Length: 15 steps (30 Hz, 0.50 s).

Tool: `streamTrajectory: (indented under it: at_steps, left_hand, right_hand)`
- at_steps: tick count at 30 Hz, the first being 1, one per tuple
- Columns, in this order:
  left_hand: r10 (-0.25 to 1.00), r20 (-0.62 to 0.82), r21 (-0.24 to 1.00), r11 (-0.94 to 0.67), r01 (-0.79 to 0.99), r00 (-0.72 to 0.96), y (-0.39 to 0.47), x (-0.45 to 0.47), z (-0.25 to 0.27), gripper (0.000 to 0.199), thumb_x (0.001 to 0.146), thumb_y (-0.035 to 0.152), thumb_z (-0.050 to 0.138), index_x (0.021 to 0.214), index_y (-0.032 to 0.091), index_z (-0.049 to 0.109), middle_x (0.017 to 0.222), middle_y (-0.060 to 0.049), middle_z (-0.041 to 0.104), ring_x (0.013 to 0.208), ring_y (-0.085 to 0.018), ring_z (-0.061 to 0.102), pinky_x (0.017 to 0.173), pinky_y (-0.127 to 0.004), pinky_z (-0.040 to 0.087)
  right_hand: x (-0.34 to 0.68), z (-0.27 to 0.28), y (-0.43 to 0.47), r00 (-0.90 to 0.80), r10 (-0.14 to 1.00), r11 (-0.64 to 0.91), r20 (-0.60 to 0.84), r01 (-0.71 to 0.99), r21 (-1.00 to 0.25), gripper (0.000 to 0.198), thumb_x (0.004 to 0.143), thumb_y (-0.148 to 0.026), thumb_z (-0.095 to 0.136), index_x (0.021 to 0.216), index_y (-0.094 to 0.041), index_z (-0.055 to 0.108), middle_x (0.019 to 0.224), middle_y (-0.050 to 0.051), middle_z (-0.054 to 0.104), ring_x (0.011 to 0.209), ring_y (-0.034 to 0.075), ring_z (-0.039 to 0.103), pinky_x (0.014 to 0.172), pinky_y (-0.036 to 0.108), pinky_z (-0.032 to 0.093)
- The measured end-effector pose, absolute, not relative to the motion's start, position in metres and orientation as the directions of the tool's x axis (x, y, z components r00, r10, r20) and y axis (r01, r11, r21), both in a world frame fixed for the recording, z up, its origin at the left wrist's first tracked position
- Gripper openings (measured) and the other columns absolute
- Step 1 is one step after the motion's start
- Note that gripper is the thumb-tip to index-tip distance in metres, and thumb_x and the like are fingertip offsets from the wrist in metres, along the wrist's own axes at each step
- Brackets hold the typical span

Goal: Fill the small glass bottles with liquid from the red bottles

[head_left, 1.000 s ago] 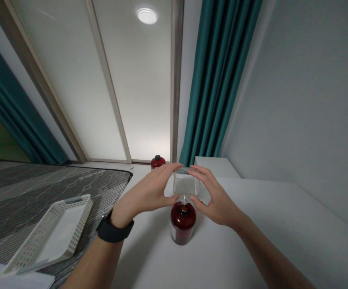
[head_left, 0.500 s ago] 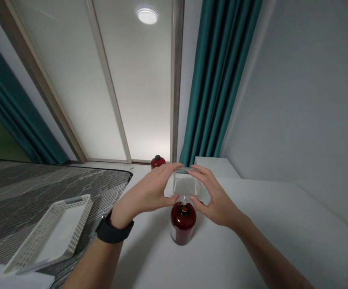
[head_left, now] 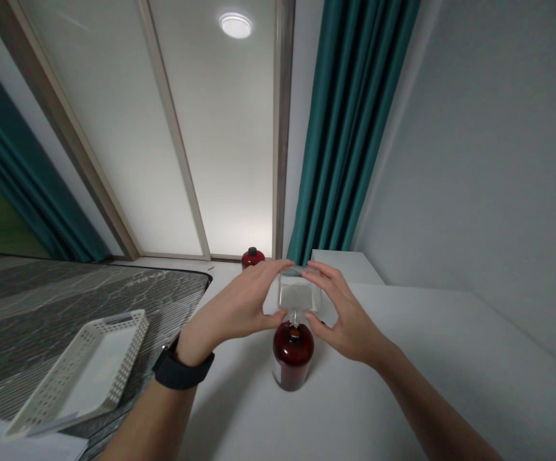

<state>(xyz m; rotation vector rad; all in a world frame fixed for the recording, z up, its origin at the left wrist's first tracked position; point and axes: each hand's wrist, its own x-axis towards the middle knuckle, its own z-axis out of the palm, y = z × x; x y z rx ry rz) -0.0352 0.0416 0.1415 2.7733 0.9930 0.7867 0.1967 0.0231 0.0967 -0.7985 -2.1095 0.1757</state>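
Observation:
My left hand (head_left: 249, 299), with a black band on its wrist, and my right hand (head_left: 343, 314) grip a clear bottle (head_left: 300, 296) from both sides. Thumbs press near its lower end, and the fingers curl over the top. The bottle is upside down, its narrow neck pointing at the mouth of a dark red bottle (head_left: 292, 352). Whether the neck sits inside that mouth or just touches it, I cannot tell. Upright on the white table (head_left: 364, 410), the red bottle has a pale label at its lower left.
A second red bottle (head_left: 252, 257) with a black cap stands behind my left hand. To the left, a white perforated basket (head_left: 90, 371) lies on a grey patterned surface (head_left: 163, 288), near white paper (head_left: 23, 442). A white box-like block (head_left: 345, 266) stands beyond the table.
Hardly anything differs. The clear bottle and my right hand have shifted very slightly to the right; the red bottle stays in place.

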Motion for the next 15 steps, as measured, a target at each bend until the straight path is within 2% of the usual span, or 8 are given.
streamTrajectory:
  at_steps: [15]
  left_hand:
    - [0.609,0.443,0.242,-0.788,0.566,0.658,0.0398,-0.0339,0.1434,0.071,0.08,0.022,0.067,0.142,0.024,0.033,0.142,-0.013,0.053,0.128,-0.031,0.054,0.107,-0.049,0.048]
  right_hand:
    - [0.1964,0.0976,0.0224,-0.436,0.588,0.794,0.681,0.475,-0.381,0.066,0.085,-0.01,0.058,0.144,-0.032,0.036,0.149,0.011,0.036,0.142,0.029,0.038,0.114,0.055,0.04]
